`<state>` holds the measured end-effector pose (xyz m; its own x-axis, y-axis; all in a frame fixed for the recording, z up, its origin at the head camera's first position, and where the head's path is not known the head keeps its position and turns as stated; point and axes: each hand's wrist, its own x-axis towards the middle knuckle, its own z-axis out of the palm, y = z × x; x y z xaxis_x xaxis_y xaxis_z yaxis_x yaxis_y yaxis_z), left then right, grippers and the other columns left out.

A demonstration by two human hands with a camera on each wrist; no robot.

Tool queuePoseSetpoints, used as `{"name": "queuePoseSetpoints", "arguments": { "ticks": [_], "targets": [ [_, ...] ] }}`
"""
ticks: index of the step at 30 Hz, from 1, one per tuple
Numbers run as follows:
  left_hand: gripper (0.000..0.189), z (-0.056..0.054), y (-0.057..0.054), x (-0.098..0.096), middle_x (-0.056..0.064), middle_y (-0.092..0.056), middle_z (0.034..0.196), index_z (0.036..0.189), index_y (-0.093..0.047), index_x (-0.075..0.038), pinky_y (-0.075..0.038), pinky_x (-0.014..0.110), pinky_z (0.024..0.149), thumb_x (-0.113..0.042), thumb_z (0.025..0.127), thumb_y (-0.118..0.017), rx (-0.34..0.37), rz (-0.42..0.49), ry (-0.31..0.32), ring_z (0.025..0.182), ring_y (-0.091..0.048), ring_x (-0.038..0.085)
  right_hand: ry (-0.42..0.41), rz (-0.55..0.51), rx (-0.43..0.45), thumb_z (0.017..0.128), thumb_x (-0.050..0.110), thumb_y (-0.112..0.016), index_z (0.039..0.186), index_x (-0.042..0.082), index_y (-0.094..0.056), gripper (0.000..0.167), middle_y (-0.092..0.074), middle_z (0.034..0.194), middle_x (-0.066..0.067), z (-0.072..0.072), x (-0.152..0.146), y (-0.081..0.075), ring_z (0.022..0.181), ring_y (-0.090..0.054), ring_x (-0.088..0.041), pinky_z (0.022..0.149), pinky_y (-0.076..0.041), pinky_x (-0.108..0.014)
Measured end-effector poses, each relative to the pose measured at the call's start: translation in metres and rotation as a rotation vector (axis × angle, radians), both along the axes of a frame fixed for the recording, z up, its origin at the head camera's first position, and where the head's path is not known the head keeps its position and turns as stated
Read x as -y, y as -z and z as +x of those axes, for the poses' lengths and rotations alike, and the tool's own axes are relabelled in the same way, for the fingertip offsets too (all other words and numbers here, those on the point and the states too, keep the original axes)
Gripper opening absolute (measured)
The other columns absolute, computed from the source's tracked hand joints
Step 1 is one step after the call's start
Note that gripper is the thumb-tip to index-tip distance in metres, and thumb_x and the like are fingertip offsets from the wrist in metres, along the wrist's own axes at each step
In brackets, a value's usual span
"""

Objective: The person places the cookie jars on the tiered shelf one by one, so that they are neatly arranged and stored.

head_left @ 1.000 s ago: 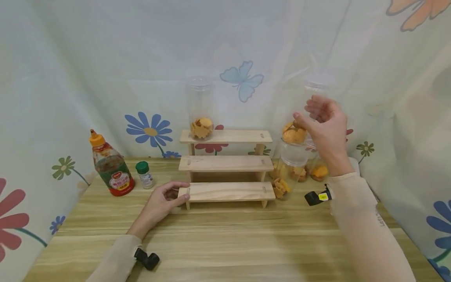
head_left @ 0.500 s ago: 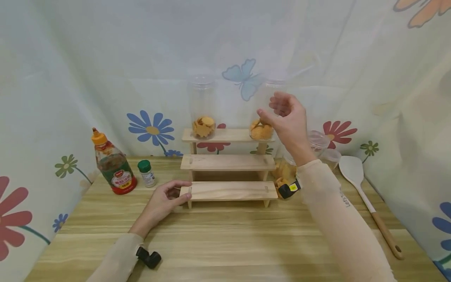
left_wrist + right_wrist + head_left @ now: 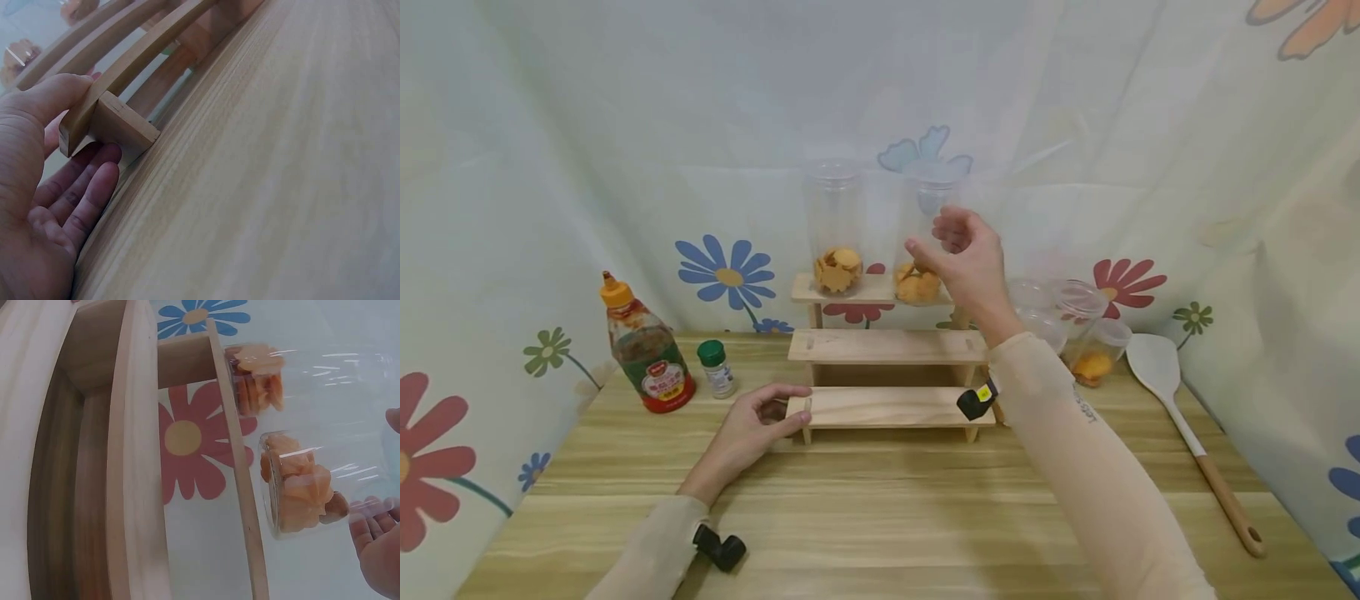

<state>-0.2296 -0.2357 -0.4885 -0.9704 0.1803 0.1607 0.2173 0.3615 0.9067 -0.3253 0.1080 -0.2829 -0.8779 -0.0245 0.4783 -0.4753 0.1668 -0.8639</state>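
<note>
My right hand [image 3: 970, 258] grips a tall clear jar [image 3: 917, 285] with orange chips in its bottom. The jar is upright, its base close over the top step of a three-tier wooden shelf [image 3: 895, 407]. In the right wrist view, thumb and fingertips curve round the jar's side, and a narrow gap shows between base and step. A similar jar [image 3: 837, 271] stands on the left of that step. My left hand [image 3: 752, 429] holds the lowest step's left end, thumb on top and fingers beneath, seen in the left wrist view beside the step's leg [image 3: 128, 125].
Several more clear jars [image 3: 1093, 358] stand right of the shelf, partly hidden by my right forearm. A spatula [image 3: 1157, 367] with a wooden handle lies at the far right. On the left are a sauce bottle [image 3: 651, 358] and a small green-capped shaker [image 3: 717, 375].
My right hand has carried the jar leftward from above the other jars to over the top step, nearer the standing jar. The left hand keeps its hold on the shelf.
</note>
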Motion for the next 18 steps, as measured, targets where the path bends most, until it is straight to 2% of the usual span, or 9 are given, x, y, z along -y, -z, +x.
{"name": "queuePoseSetpoints", "arguments": {
  "ticks": [5, 13, 18],
  "targets": [
    [0.039, 0.001, -0.001, 0.0, 0.012, -0.072, 0.117, 0.137, -0.077, -0.02, -0.057, 0.031, 0.08, -0.032, 0.101, -0.087, -0.002, 0.011, 0.005, 0.096, -0.07, 0.027, -0.016, -0.006, 0.021, 0.094, 0.029, -0.092, 0.153, 0.002, -0.056, 0.075, -0.064, 0.148, -0.018, -0.004, 0.011, 0.003, 0.138, -0.062, -0.033, 0.121, -0.046, -0.038],
    [0.04, 0.001, 0.0, 0.0, 0.009, -0.073, 0.115, 0.137, -0.077, -0.021, -0.057, 0.032, 0.079, -0.034, 0.101, -0.087, -0.001, 0.005, 0.0, 0.094, -0.07, 0.025, -0.015, -0.04, 0.027, 0.091, 0.027, -0.095, 0.149, 0.002, -0.053, 0.075, -0.065, 0.146, -0.017, -0.006, 0.021, 0.007, 0.136, -0.063, -0.028, 0.12, -0.046, -0.034],
    [0.04, 0.0, 0.001, 0.0, 0.007, -0.072, 0.115, 0.136, -0.077, -0.021, -0.057, 0.032, 0.078, -0.034, 0.1, -0.087, -0.009, -0.003, -0.013, 0.093, -0.069, 0.025, 0.023, 0.011, 0.027, 0.092, 0.032, -0.095, 0.147, 0.002, -0.057, 0.073, -0.065, 0.143, -0.017, -0.006, 0.021, 0.009, 0.134, -0.062, -0.033, 0.118, -0.048, -0.037]
  ]
}}
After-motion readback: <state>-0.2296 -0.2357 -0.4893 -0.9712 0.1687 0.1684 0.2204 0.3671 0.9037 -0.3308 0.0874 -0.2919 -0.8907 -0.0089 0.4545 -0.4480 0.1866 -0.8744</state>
